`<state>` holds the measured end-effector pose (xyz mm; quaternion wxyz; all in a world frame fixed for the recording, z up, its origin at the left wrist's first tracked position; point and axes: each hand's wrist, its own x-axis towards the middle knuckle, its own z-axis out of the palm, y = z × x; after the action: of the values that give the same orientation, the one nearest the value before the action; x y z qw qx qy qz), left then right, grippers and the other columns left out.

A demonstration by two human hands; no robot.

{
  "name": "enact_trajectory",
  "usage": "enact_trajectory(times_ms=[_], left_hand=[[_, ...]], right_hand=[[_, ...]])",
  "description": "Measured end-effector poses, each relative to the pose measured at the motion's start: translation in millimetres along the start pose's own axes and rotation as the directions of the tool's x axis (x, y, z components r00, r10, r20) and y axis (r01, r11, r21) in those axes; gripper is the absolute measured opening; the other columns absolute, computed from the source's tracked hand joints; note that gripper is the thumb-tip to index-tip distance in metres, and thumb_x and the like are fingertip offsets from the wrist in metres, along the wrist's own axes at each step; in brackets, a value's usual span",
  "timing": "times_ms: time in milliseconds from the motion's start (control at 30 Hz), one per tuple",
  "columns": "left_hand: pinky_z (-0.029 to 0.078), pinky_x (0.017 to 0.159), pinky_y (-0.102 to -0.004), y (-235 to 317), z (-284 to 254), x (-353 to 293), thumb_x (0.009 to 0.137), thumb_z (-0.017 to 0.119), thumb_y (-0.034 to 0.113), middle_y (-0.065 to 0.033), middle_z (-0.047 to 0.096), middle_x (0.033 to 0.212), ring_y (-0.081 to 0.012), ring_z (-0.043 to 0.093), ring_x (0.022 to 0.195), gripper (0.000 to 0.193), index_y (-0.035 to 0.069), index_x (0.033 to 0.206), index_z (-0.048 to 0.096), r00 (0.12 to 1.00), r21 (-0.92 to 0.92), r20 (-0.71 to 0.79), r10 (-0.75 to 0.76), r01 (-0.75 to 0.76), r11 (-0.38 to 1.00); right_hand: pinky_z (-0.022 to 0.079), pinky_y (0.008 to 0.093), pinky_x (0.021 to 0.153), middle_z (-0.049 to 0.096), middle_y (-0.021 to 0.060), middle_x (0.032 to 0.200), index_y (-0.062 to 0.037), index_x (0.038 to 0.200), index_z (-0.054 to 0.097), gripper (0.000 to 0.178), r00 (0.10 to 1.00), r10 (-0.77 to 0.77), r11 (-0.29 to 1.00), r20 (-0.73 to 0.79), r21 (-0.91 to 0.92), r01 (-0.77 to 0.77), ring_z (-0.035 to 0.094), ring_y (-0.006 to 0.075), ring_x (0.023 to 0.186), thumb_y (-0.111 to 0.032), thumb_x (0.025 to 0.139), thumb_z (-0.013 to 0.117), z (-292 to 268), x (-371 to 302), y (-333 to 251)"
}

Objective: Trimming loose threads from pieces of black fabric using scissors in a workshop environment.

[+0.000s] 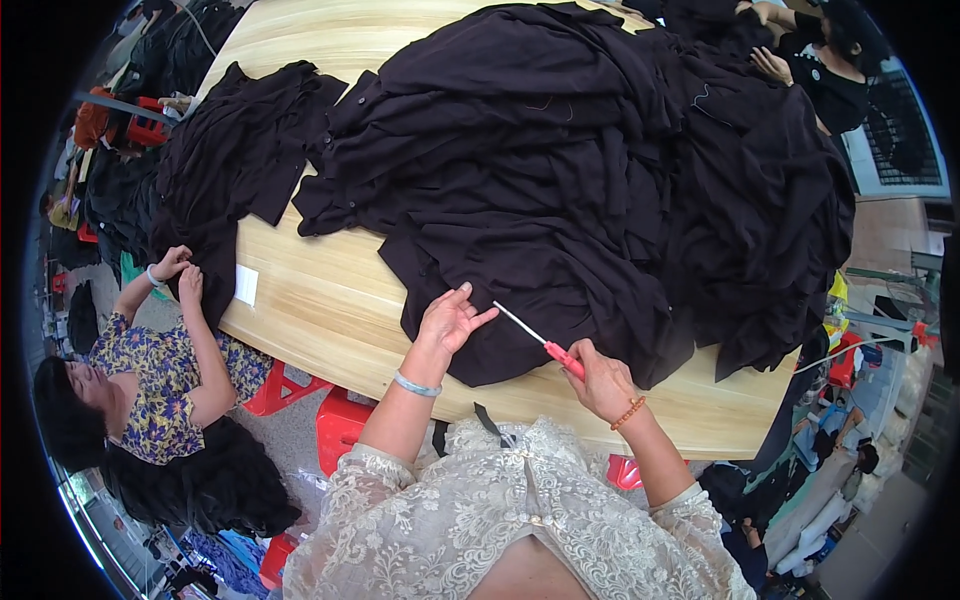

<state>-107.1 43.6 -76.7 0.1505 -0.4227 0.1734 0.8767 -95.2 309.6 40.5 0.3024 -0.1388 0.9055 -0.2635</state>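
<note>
Black garments (540,260) lie in a large crumpled heap across the wooden table (320,290) in front of me. My right hand (600,380) is closed around the red handle of a slim tool (522,325). Its straight metal end points up and left; whether it is scissors seen edge-on, I cannot tell. Over the near edge of the cloth, my left hand (452,318) is turned partly palm up with fingers apart, holding nothing I can see. The tool's tip is close to its fingertips. Loose light threads lie on the heap.
At the left, a person (165,380) handles a black garment (235,150) by the table edge. Another person's hand (772,65) touches cloth at the far right. A white paper (245,285) lies near the left edge. Red stools (340,430) stand below the table.
</note>
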Motion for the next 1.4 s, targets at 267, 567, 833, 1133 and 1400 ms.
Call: enact_trajectory(times_ms=[267,567,833,1133,1400], left_hand=[[0.047,0.091,-0.0643,6.6,-4.4,7.4,0.094,0.061,0.014,0.0019,0.052,0.062,-0.0108,0.050,0.053,0.013,0.008,0.083,0.061,1.000,0.055,0.018,-0.021,0.020,0.998],[0.040,0.093,-0.0714,8.3,-27.1,15.9,0.099,0.051,0.025,-0.0126,0.068,0.097,-0.0314,0.065,0.099,0.020,0.007,0.099,0.059,0.984,0.029,0.141,-0.107,0.103,0.994],[0.035,0.093,-0.0752,12.3,-33.0,18.3,0.099,0.050,0.029,-0.0108,0.066,0.092,-0.0312,0.064,0.088,0.025,0.006,0.105,0.057,0.945,-0.053,0.289,-0.154,0.177,0.983],[0.030,0.095,-0.0765,16.6,-7.1,4.6,0.099,0.050,0.032,-0.0153,0.061,0.117,-0.0435,0.054,0.115,0.034,0.005,0.119,0.052,0.973,-0.035,0.150,-0.175,0.182,0.983],[0.031,0.094,-0.0777,16.1,-8.5,7.2,0.098,0.050,0.034,-0.0112,0.064,0.109,-0.0389,0.055,0.115,0.029,0.007,0.108,0.057,0.967,-0.038,0.184,-0.174,0.184,0.982]], right_hand=[[0.050,0.0454,0.064,0.064,0.0158,0.070,-0.0067,0.100,0.051,0.023,1.000,0.003,0.993,0.021,-0.116,-0.001,0.065,0.0357,0.069,-0.022,0.087,0.063,-2.9,7.8,-11.1],[0.051,0.0458,0.064,0.065,0.0193,0.070,-0.0043,0.099,0.052,0.027,0.998,-0.018,0.986,0.059,-0.165,0.028,0.066,0.0367,0.068,-0.026,0.087,0.064,-1.1,24.7,-34.4],[0.052,0.0463,0.066,0.065,0.0210,0.072,-0.0033,0.097,0.053,0.026,0.991,-0.040,0.979,0.130,-0.193,0.065,0.066,0.0378,0.073,-0.026,0.087,0.063,2.5,20.3,-30.0],[0.052,0.0465,0.068,0.065,0.0208,0.073,-0.0029,0.097,0.054,0.027,0.992,-0.013,0.978,0.122,-0.204,0.038,0.067,0.0377,0.074,-0.027,0.087,0.062,-7.0,28.8,-36.2],[0.050,0.0481,0.069,0.065,0.0214,0.076,-0.0053,0.102,0.054,0.028,0.993,-0.036,0.989,0.112,-0.139,0.051,0.065,0.0394,0.076,-0.029,0.088,0.062,-2.3,33.3,-35.3]])
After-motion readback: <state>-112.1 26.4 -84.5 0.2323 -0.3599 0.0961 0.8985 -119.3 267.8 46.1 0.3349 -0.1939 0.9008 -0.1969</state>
